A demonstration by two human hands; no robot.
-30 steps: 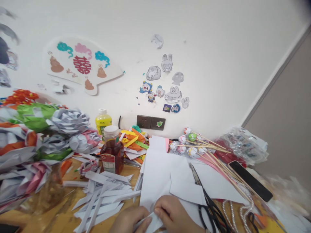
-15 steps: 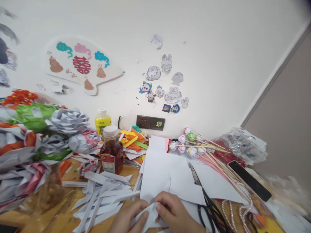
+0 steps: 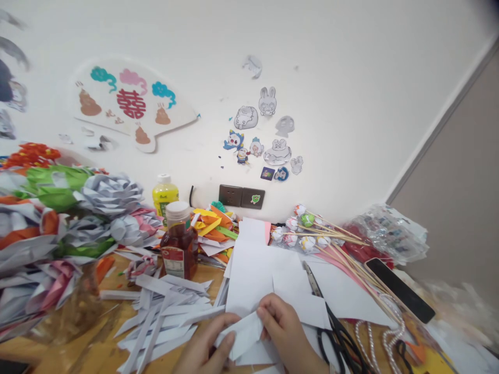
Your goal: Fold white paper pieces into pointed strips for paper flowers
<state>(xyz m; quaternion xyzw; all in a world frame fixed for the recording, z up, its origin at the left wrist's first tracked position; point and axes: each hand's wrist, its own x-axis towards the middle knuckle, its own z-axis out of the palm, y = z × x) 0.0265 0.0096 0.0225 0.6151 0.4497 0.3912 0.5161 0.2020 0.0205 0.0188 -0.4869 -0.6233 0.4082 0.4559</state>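
Observation:
A small white piece of folded paper (image 3: 246,335) is held between both hands, low in the middle of the view. My left hand (image 3: 208,340) grips its left side, thumb on top and fingers behind. At its upper right corner, my right hand (image 3: 283,327) pinches the edge between thumb and fingers. Under and beyond the hands lie white paper sheets (image 3: 253,275). Black-handled scissors (image 3: 331,317) rest just right of my right hand, blades pointing away. To the left of my left hand is a heap of folded white paper strips (image 3: 163,311).
Paper flowers (image 3: 111,195) crowd the left side. A brown bottle (image 3: 179,244) and a yellow bottle (image 3: 164,196) stand behind the strips. Paper buds on wooden sticks (image 3: 331,234), a phone (image 3: 401,290) and bead strings (image 3: 390,332) lie at right. The wall (image 3: 351,78) closes off the back.
My right hand has moved slightly up and right, to the paper's upper right corner. The paper now lies flatter and shows more of its face. My left hand has hardly moved.

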